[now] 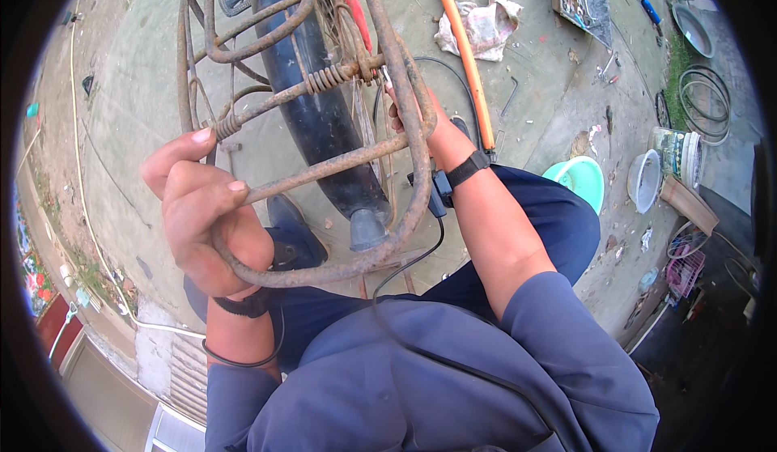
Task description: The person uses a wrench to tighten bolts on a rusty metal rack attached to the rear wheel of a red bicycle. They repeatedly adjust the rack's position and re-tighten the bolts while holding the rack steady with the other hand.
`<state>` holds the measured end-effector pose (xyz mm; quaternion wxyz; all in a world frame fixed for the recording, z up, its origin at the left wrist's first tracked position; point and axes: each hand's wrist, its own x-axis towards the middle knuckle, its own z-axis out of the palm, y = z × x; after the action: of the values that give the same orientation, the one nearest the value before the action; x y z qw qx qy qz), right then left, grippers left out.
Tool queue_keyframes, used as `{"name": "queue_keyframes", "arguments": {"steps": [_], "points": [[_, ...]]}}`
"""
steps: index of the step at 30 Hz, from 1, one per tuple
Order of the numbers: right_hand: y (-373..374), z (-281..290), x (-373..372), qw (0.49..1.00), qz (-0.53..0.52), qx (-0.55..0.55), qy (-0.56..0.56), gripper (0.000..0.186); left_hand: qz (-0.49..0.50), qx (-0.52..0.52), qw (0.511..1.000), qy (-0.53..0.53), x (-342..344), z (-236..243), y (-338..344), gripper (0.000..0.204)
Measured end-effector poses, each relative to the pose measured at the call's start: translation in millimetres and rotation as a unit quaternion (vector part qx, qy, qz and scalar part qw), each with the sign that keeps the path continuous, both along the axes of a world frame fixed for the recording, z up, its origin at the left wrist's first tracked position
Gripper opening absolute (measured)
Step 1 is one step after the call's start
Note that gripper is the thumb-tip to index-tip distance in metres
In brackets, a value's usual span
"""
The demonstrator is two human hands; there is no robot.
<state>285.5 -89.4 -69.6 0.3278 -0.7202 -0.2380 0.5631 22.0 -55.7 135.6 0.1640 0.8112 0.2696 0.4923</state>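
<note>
Rusty carrier rack (324, 169): bent steel rod frame with a coil spring (328, 77), mounted over the black rear mudguard (316, 120) of a bicycle, held up close in front of us above the concrete ground (137, 63).

Left hand (202, 217): we have it clenched around the rack's lower corner rod, index finger raised off the metal.

Right hand (417, 124): reached in behind the rack's right rail and partly hidden by it; fingers appear curled onto the rod near the spring, though we cannot tell the grip for certain. A black band sits on the wrist (468, 169).

Surroundings: orange-handled hammer (461, 55) lying on the ground beyond the right hand; crumpled rag (481, 27) beside it; green basin (579, 178) and white bucket (645, 178) to the right; coiled hose (704, 100) further off.

Hazards, in our judgement: flaking rust may cut or scrape bare palms if a grip slips; the spring could pinch the right fingers should the clamp bar snap shut; uneven pull from both hands may twist the corroded rod or crack a weakened joint; the dangling black cable (405, 266) may snag on the frame.
</note>
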Motion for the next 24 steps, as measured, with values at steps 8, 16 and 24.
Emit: {"name": "queue_keyframes", "arguments": {"steps": [8,16,24], "points": [[-13,15,7,0.995,-0.018,0.060,0.079,0.034,0.008,-0.011,1.000,0.011,0,0,-1,0.050],[-30,-38,-1,0.974,-0.134,0.070,0.169,0.041,0.005,-0.008,1.000,0.028,0,2,-2,0.016],[-16,-55,4,0.972,-0.101,0.119,0.178,0.041,-0.016,-0.057,0.998,0.003,-6,-1,-2,0.041]]}}
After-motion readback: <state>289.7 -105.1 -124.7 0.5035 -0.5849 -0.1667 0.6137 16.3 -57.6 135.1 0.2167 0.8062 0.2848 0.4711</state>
